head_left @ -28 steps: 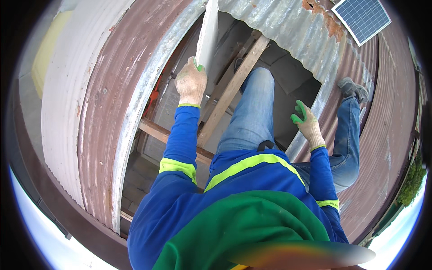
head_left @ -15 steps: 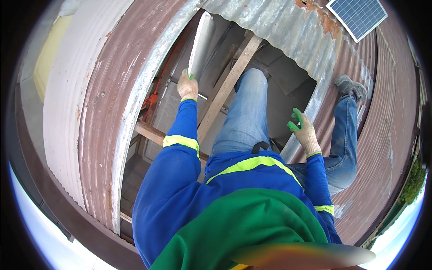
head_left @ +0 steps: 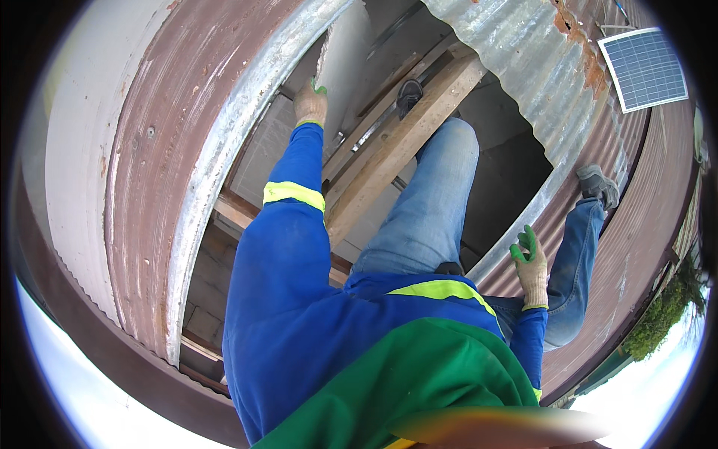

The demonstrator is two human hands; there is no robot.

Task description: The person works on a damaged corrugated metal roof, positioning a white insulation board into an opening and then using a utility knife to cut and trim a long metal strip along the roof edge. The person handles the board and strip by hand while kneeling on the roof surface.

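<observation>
My left hand (head_left: 310, 105), in a white glove with green fingers, grips the lower end of a pale grey board (head_left: 345, 67) with a rough, broken-looking edge. The board stretches away from me into the roof opening, its far end cut off by the metal edging. My right hand (head_left: 531, 266), gloved alike, is raised beside my bent right knee. Its fingers are apart and slightly curled, with nothing in them.
A wooden beam (head_left: 407, 142) crosses the opening beside my left leg (head_left: 434, 194); my left shoe (head_left: 409, 97) is down beyond it. Corrugated metal sheets (head_left: 493, 45) border the hole, with a ragged far edge. A small solar panel (head_left: 643, 69) lies at the far right.
The board has turned and shifted, showing more of its broad face. My right hand has moved to the right and nearer me. The whole view has swung with my head.
</observation>
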